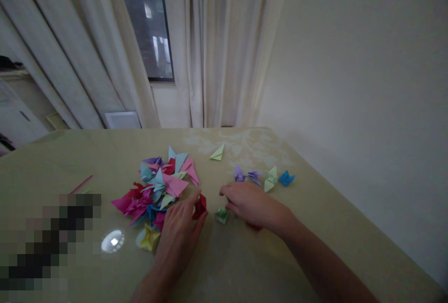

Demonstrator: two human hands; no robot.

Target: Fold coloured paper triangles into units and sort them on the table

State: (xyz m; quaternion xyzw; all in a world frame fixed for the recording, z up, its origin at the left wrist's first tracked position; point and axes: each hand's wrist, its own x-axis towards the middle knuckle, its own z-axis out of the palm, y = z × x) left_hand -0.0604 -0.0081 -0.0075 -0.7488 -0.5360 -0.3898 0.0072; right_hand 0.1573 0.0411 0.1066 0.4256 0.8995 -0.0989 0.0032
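My left hand [180,221] is closed round a red folded paper piece [200,207], with thumb and fingers on its sides. It is at the right edge of a heap of folded paper shapes [164,184] in pink, blue, purple, red and green. My right hand [247,200] hovers just right of a small green folded paper piece [221,215]. Its fingers curve downward, slightly apart, and nothing shows between them. Beneath the right wrist, a red paper piece [254,226] is mostly hidden. A yellow paper star shape [150,238] lies left of my left wrist.
Beyond my right hand lie purple paper shapes [254,177], a pale green one [270,179] and a blue one [287,178]. A pale green folded triangle [217,153] is farther back. A thin pink stick [81,184] lies left on the table [87,154]. A wall [367,107] borders the right side.
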